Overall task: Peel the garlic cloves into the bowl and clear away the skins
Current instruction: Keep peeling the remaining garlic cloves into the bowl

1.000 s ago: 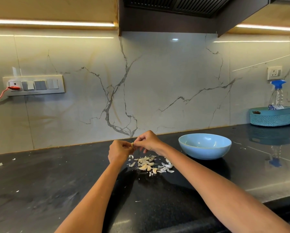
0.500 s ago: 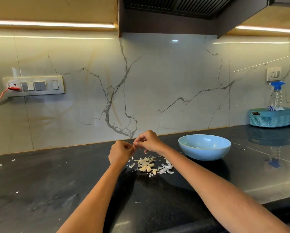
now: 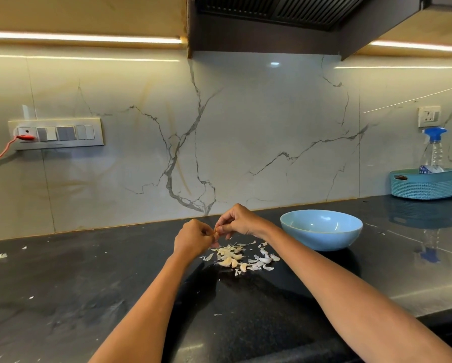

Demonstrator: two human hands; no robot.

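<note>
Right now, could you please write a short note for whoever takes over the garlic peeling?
Left hand and right hand together pinch one garlic clove above the counter, mid-peel.
A pile of cloves and loose skins lies just below the hands.
The blue bowl sits right of the pile; no cloves show inside from this angle.
Left: finish this clove, peel the rest into the bowl, clear the skins.

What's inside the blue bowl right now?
The far inner wall of the bowl shows bare blue with glare spots. No cloves are visible, but its near rim hides the bottom.
</note>
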